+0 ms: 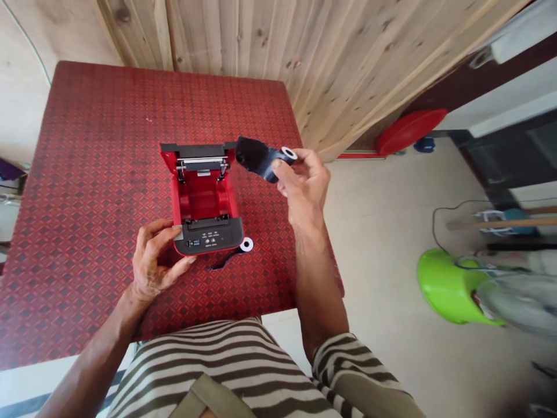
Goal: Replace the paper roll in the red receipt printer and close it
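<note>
A small red and black printer [206, 200] stands on the table with its lid raised, showing a bare red inner bay. My left hand [154, 255] grips its front left corner, fingertips on the side and thumb at the front edge of the black button panel. To the right of the raised lid, my right hand [307, 180] pinches a black ribbon roll [278, 159] with a white core. A loose black end of that roll sticks out toward the lid. Close to the printer's front right corner lies a second roll [246, 244], its dark tail curling left on the tabletop.
The table [108, 122] has a red patterned top and meets a wooden plank wall [243, 40] at the back. On the floor to the right are a bright green plastic object [450, 287], a red round object [411, 130] and a thin cable.
</note>
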{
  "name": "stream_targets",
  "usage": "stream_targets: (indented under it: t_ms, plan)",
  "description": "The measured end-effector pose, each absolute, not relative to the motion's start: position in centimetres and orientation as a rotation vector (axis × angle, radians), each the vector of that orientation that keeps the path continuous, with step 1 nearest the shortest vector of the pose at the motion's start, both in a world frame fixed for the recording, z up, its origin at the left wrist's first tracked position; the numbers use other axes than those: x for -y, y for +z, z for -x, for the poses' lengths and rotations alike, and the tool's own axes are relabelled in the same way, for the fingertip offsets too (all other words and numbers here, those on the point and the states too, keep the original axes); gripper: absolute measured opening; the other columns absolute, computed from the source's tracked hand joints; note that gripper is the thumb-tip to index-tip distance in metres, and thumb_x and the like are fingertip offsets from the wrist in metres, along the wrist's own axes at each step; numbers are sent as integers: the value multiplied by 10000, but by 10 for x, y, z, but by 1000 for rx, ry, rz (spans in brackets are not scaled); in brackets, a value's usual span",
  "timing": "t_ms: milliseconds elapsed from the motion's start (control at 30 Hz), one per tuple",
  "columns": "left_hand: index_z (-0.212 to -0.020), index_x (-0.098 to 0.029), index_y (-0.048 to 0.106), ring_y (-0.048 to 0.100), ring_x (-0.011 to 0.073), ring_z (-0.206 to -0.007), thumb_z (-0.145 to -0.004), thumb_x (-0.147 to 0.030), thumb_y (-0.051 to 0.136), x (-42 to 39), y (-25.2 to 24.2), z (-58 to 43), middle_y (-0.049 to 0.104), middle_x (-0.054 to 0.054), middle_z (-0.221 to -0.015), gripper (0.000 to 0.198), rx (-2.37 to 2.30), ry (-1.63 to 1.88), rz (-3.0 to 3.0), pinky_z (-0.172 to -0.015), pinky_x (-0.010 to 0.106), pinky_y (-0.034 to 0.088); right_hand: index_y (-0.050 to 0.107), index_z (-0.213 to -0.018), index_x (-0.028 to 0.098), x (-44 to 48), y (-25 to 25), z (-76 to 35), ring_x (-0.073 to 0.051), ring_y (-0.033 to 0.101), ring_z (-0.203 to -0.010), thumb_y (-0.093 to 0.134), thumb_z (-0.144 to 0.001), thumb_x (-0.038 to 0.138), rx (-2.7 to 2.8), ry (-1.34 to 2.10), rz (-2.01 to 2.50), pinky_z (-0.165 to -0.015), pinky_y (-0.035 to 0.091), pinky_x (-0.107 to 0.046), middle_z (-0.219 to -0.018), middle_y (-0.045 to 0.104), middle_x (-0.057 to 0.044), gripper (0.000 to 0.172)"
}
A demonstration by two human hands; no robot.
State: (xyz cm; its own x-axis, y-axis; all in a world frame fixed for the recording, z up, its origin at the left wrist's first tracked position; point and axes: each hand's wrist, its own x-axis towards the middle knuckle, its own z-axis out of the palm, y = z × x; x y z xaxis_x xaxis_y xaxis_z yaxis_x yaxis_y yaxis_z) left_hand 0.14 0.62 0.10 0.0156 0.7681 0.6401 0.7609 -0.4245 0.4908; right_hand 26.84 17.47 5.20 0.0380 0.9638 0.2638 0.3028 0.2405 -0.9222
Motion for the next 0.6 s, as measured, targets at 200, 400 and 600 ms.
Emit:
stream_targets:
  t_ms: [200, 400, 600]
  plan:
    - [-1361, -236, 590, 696, 266, -1108, -858, -428, 820, -7, 2, -1, 678, 128, -1241, 585, -1655, 1432, -2233, -925, 426, 612, 614, -990, 240, -132, 4, -245, -143, 629, -722, 722, -839, 300, 1577, 761, 1420, -690, 540, -310, -927, 691, -9, 195]
    - [-1383, -231, 579, 681, 259, -1117, -857, -404, 824, -7, 3, -1, 669, 128, -1250, 605, -1640, 1429, -2252, -927, 409, 598, 641, -1044, 235, -115, -5, -247, -171, 649, -812, 641, -866, 224, 1747, 795, 1395, -689, 543, -311, -1023, 691, -45, 178]
    - [-1380, -226, 576, 686, 258, -1114, -878, -408, 801, -8, 4, -1, 673, 131, -1249, 580, -1652, 1419, -2273, -923, 409, 600, 666, -1169, 229, -122, -1, -260, -147, 643, -729, 717, -845, 229, 1743, 960, 1327, -657, 548, -307, -1064, 712, -49, 328]
